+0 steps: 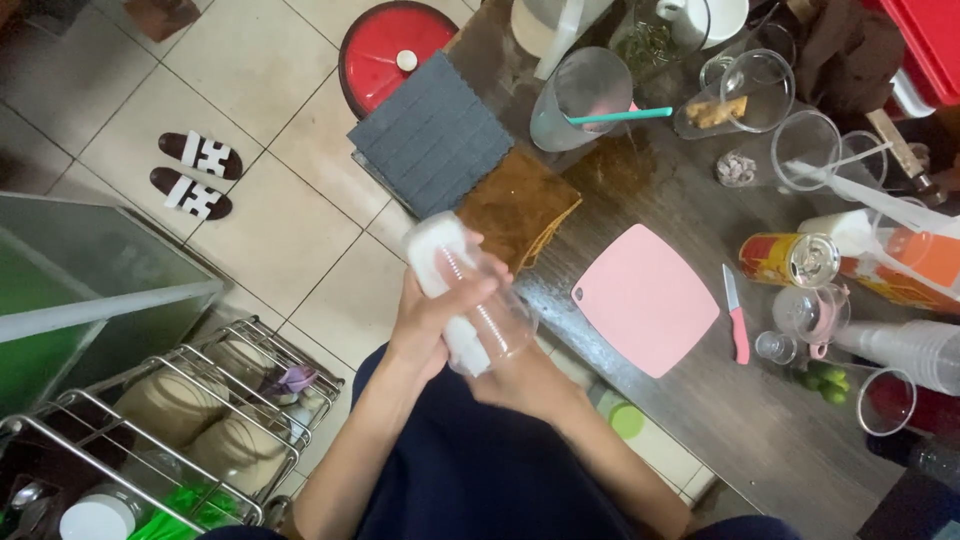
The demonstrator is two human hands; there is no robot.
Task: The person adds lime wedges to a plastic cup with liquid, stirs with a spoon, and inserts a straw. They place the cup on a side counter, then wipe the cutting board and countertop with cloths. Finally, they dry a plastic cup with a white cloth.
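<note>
Gripping a clear plastic cup [480, 305] between them, the left hand [425, 315] wraps its fingers around the cup's upper wall while the right hand [520, 380] clasps its base from below, with a pink cutting board [645, 298] just right of them.

A pink cutting board [646, 299] is laid on the dark wooden table [740, 430], with a pink-handled knife [736, 314] just beside it. A grey ridged mat [432, 133] overlaps a red lid [384, 47]. Brown-and-white sandals [196, 174] are seen on the tiled floor [270, 230].
</note>
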